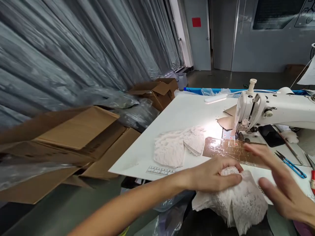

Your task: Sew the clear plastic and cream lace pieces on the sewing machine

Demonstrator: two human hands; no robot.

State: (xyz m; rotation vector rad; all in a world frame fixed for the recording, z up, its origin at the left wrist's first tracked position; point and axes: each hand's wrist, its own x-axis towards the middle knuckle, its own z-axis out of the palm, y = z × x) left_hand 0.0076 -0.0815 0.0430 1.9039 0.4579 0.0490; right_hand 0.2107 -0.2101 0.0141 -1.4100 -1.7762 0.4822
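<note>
A bunched piece of white lace fabric (pixel 242 200) hangs over the table's front edge toward my lap. My left hand (pixel 219 175) is closed on its upper part, thumb and fingers pinching the cloth. To its right, my right hand (pixel 280 180) is raised with thumb and fingers apart, slightly blurred, holding nothing. Just beyond both hands stands a white sewing machine (pixel 278 109), its needle area lit. Left of the machine lie white lace pieces (pixel 169 149) flat on the white table (pixel 147 131). A brown taped sheet (pixel 221 149) covers the table below the needle.
Blue thread snips (pixel 291 164), a black phone (pixel 272 135) and red-handled scissors (pixel 313 180) lie at the right. A printed ruler (pixel 161 170) runs along the front edge. Open cardboard boxes (pixel 81 127) and plastic bags (pixel 139 113) stand left of the table, by a grey curtain (pixel 86 42).
</note>
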